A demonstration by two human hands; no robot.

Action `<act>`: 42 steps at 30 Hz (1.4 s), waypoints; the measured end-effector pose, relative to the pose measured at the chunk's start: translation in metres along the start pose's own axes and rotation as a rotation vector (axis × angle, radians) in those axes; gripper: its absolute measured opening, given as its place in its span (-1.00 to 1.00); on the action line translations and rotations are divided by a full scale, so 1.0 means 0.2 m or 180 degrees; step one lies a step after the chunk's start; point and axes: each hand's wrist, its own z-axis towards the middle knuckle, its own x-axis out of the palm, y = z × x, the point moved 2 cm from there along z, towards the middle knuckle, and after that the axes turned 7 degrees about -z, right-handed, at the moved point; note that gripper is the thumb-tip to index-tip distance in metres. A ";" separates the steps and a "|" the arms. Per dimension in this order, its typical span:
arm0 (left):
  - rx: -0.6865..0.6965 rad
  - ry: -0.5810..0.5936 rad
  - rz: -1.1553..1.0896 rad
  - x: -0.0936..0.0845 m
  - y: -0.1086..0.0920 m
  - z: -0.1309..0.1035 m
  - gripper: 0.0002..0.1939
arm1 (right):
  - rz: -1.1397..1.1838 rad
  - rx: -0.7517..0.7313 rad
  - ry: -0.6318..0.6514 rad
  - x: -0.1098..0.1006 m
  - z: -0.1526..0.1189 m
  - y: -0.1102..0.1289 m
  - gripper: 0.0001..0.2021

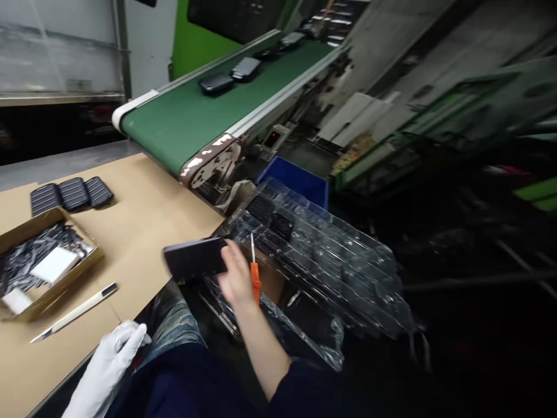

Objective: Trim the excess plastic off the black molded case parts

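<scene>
My bare right hand point(237, 276) is closed on one end of a black rectangular plastic part point(195, 258), held above the table's right edge and slightly blurred. Just beyond that wrist shows an orange-handled tool point(256, 277) with a thin metal shaft; whether I touch it is unclear. My left hand point(117, 348), in a white glove, is closed low at the table's front edge. A thin line sticks up from its fingers, too fine to name. Near it on the cardboard-covered table point(148, 215) lies a white pen-shaped tool point(76, 312) with a pointed tip.
A carton point(80, 287) of small dark pieces and white blocks stands at left, with three ribbed black parts point(72, 193) behind it. A green conveyor belt point(174, 122) carries several black parts. Clear plastic trays point(331, 255) lie at right, in front of a blue bin point(296, 180).
</scene>
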 end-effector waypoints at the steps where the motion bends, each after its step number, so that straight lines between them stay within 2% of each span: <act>1: -0.0052 0.0059 0.0039 0.02 0.00 0.02 -0.54 | -0.0203 -0.0175 -0.0474 -0.15 0.09 0.01 -0.62; 3: -0.0220 0.0018 0.0012 0.04 0.04 0.05 -0.53 | -0.0373 -0.0402 -0.1081 -0.45 0.29 0.02 -0.57; 5: -0.0429 -0.0207 -0.0047 0.01 0.12 0.07 -0.50 | -0.0621 -0.0656 -0.1580 -0.73 0.51 0.05 -0.50; 6: -0.0530 -0.0381 -0.0089 -0.02 0.17 0.08 -0.49 | -0.1202 -0.0772 -0.1771 -0.85 0.61 0.06 -0.50; 7: -0.0616 -0.0567 -0.0143 -0.05 0.22 0.08 -0.48 | -0.1368 -0.0699 -0.1769 -0.95 0.72 0.06 -0.54; 9: -0.0754 -0.0888 -0.0312 -0.10 0.30 0.09 -0.46 | -0.1547 -0.0471 -0.1557 -1.07 0.92 0.02 -0.62; 11: -0.0774 -0.1004 -0.0492 -0.13 0.36 0.09 -0.43 | -0.1709 -0.0195 -0.1250 -1.12 1.07 -0.04 -0.68; 14: -0.0607 -0.0964 -0.0611 -0.14 0.39 0.08 -0.38 | -0.2075 0.0105 -0.0752 -1.12 1.18 -0.16 -0.75; 17: -0.0673 -0.0972 -0.0498 -0.13 0.38 0.07 -0.39 | -0.2485 0.0174 -0.0346 -1.09 1.21 -0.27 -0.77; 21: -0.1023 -0.0973 -0.0399 -0.13 0.38 0.07 -0.40 | -0.3093 0.0023 -0.0197 -1.06 1.22 -0.36 -0.73; 28: -0.0978 -0.0886 -0.0691 -0.14 0.40 0.08 -0.32 | -0.3711 -0.0127 -0.0186 -0.94 1.13 -0.39 -0.62; 31: -0.0802 -0.0967 -0.0657 -0.11 0.38 0.08 -0.35 | -0.3663 -0.0354 -0.0397 -0.84 1.13 -0.32 -0.52; 33: -0.0574 -0.0985 -0.0654 -0.09 0.34 0.07 -0.37 | -0.3476 -0.0674 -0.0534 -0.74 1.18 -0.22 -0.47; 36: -0.0311 -0.1079 -0.0575 -0.07 0.27 0.07 -0.43 | -0.3036 -0.1329 -0.0487 -0.48 1.29 -0.02 -0.47; 40: -0.0215 -0.1333 -0.0525 -0.05 0.22 0.07 -0.52 | -0.2423 -0.2156 -0.0219 0.00 1.51 0.29 -0.55; 42: -0.0136 -0.1698 -0.0630 -0.04 0.21 0.06 -0.57 | -0.2016 -0.2324 -0.0112 0.26 1.63 0.42 -0.63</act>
